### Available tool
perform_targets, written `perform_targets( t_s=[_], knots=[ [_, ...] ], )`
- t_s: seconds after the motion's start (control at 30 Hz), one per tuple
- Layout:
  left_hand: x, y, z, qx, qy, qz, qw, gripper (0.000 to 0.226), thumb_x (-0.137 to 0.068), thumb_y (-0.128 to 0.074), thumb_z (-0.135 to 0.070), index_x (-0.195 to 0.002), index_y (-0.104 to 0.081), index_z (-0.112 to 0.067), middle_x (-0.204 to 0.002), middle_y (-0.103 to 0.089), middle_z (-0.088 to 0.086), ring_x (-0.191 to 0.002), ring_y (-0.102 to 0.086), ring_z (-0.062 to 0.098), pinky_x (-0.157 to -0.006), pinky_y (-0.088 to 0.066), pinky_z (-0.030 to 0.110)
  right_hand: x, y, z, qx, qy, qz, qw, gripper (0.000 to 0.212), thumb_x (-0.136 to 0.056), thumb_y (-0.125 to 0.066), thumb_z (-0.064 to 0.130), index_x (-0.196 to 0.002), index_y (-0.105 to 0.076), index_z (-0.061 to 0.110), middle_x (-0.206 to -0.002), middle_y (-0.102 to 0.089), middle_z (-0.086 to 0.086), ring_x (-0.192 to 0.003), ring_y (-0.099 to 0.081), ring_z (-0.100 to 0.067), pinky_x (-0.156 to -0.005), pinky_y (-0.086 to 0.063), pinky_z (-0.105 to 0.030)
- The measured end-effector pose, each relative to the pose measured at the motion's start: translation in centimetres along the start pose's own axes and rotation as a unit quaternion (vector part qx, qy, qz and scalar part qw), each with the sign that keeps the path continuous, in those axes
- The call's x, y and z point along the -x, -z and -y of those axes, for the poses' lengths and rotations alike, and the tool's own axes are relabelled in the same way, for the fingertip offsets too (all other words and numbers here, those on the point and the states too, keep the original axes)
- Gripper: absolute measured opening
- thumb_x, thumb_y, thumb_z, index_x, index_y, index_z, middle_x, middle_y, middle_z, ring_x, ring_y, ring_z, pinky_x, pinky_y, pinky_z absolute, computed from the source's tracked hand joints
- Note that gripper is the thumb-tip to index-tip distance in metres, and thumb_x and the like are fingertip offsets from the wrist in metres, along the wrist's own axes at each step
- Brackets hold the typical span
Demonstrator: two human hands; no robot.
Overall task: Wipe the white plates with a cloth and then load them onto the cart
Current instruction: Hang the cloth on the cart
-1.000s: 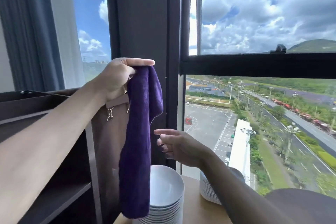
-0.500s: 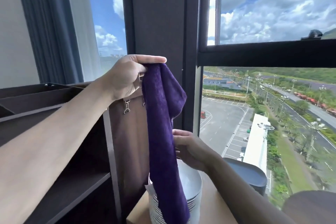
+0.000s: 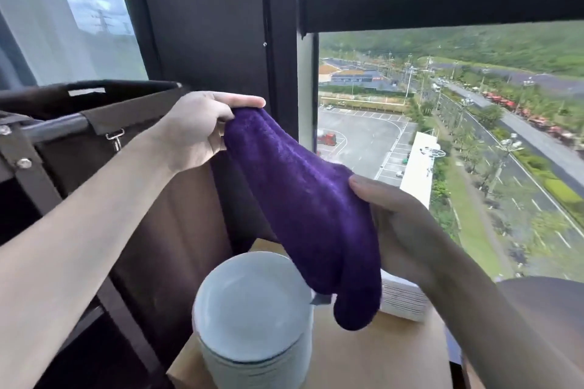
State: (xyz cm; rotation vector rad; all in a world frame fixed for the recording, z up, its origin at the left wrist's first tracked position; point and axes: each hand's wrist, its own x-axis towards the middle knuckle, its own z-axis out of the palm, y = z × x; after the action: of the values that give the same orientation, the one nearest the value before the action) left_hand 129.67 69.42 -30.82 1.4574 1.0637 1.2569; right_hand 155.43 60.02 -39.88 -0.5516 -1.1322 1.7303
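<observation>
As the left hand [image 3: 202, 129] pinches the fluffy purple cloth [image 3: 303, 199] up top and the right hand [image 3: 401, 224] grips it midway, I'd bunch it before wiping the stacked white plates [image 3: 252, 303].

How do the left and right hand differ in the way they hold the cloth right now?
The left hand pinches the cloth at its top end; the right hand holds it about mid-length, thumb on its front. The left hand is higher, beside the cart; the right hand is lower, near the plates. Shared: both grip the one purple cloth, stretched slantwise between them.
</observation>
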Motion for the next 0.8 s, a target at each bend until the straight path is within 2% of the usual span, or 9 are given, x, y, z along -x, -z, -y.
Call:
perform_targets(
  t_s=[0.13, 0.23, 0.27, 0.4, 0.43, 0.5, 0.57, 0.7, 0.8],
  knots=[
    [-3.8, -3.5, 4.4, 0.077, 0.121, 0.008, 0.99, 0.048, -0.094, -0.033, 0.001, -0.126, -0.069, 0.0, -0.113, -0.07, 0.02, -0.097, -0.063, 0.028, -0.079, -0.055, 0.031, -2.0, 2.1, 2.7, -0.051, 0.013, -0.069, 0.996, 0.029, -0.086, -0.063, 0.026, -0.103, -0.078, 0.006, -0.094, -0.072, -0.011, -0.083, -0.069, -0.024, -0.087, -0.054, -0.036],
    [-3.5, -7.4, 6.8, 0.225, 0.211, 0.009, 0.951, 0.039, -0.099, -0.043, -0.01, -0.131, -0.066, -0.006, -0.109, -0.074, 0.012, -0.096, -0.069, 0.026, -0.094, -0.056, 0.038, -2.7, 2.4, 5.3, -0.085, 0.004, -0.076, 0.993, 0.028, -0.091, -0.058, 0.025, -0.092, -0.081, 0.009, -0.093, -0.075, -0.007, -0.086, -0.072, -0.022, -0.091, -0.056, -0.033],
    [-3.1, -8.9, 7.2, 0.267, 0.234, 0.001, 0.935, 0.033, -0.102, -0.045, -0.014, -0.126, -0.066, -0.008, -0.105, -0.075, 0.01, -0.094, -0.072, 0.025, -0.092, -0.059, 0.038, -2.9, 2.3, 6.3, -0.1, 0.001, -0.077, 0.992, 0.03, -0.092, -0.055, 0.025, -0.093, -0.081, 0.009, -0.094, -0.076, -0.008, -0.088, -0.073, -0.022, -0.092, -0.056, -0.034],
    [-0.6, -14.6, 6.8, 0.321, 0.307, -0.092, 0.891, 0.026, -0.112, -0.037, -0.014, -0.116, -0.06, -0.005, -0.087, -0.079, 0.002, -0.068, -0.075, 0.009, -0.055, -0.057, 0.02, -3.7, 1.4, 11.3, -0.124, -0.022, -0.124, 0.984, 0.029, -0.094, -0.054, 0.025, -0.094, -0.076, 0.007, -0.09, -0.073, -0.008, -0.085, -0.07, -0.023, -0.089, -0.055, -0.035],
    [0.0, -15.4, 5.7, 0.305, 0.327, -0.103, 0.889, 0.028, -0.112, -0.038, -0.017, -0.122, -0.06, -0.003, -0.102, -0.078, 0.008, -0.075, -0.076, 0.011, -0.06, -0.058, 0.02, -3.7, 1.0, 12.7, -0.129, -0.027, -0.139, 0.981, 0.027, -0.094, -0.055, 0.025, -0.092, -0.076, 0.007, -0.086, -0.072, -0.007, -0.081, -0.069, -0.022, -0.085, -0.056, -0.033],
    [0.8, -16.3, 2.3, 0.334, 0.398, -0.034, 0.854, 0.056, -0.108, -0.043, -0.045, -0.134, -0.059, 0.002, -0.137, -0.063, 0.023, -0.11, -0.07, 0.029, -0.099, -0.055, 0.033, -3.6, 0.3, 15.6, -0.134, -0.039, -0.169, 0.976, 0.026, -0.092, -0.057, 0.025, -0.091, -0.076, 0.007, -0.082, -0.071, -0.007, -0.075, -0.07, -0.021, -0.076, -0.059, -0.029],
    [1.3, -16.4, -0.8, 0.402, 0.43, 0.032, 0.808, 0.085, -0.093, -0.051, -0.072, -0.131, -0.062, 0.004, -0.134, -0.062, 0.024, -0.122, -0.061, 0.038, -0.12, -0.035, 0.047, -3.4, -0.6, 18.5, -0.13, -0.05, -0.197, 0.97, 0.026, -0.09, -0.059, 0.025, -0.101, -0.072, 0.005, -0.081, -0.07, -0.007, -0.073, -0.069, -0.021, -0.07, -0.059, -0.028],
    [2.6, -16.7, -6.1, 0.453, 0.457, 0.069, 0.763, 0.107, -0.082, -0.045, -0.09, -0.125, -0.065, 0.006, -0.114, -0.071, 0.021, -0.11, -0.069, 0.038, -0.101, -0.052, 0.045, -2.2, -2.1, 22.9, -0.096, -0.05, -0.232, 0.967, 0.041, -0.087, -0.062, 0.026, -0.123, -0.057, 0.008, -0.087, -0.064, -0.008, -0.076, -0.064, -0.022, -0.071, -0.054, -0.031],
    [3.4, -16.7, -8.8, 0.454, 0.47, 0.097, 0.751, 0.108, -0.082, -0.049, -0.088, -0.124, -0.068, 0.009, -0.121, -0.067, 0.019, -0.117, -0.068, 0.039, -0.091, -0.059, 0.046, -1.3, -3.0, 25.2, -0.027, -0.04, -0.255, 0.966, 0.024, -0.096, -0.059, 0.017, -0.114, -0.066, 0.005, -0.084, -0.065, -0.01, -0.071, -0.064, -0.022, -0.061, -0.053, -0.028]
  ],
)
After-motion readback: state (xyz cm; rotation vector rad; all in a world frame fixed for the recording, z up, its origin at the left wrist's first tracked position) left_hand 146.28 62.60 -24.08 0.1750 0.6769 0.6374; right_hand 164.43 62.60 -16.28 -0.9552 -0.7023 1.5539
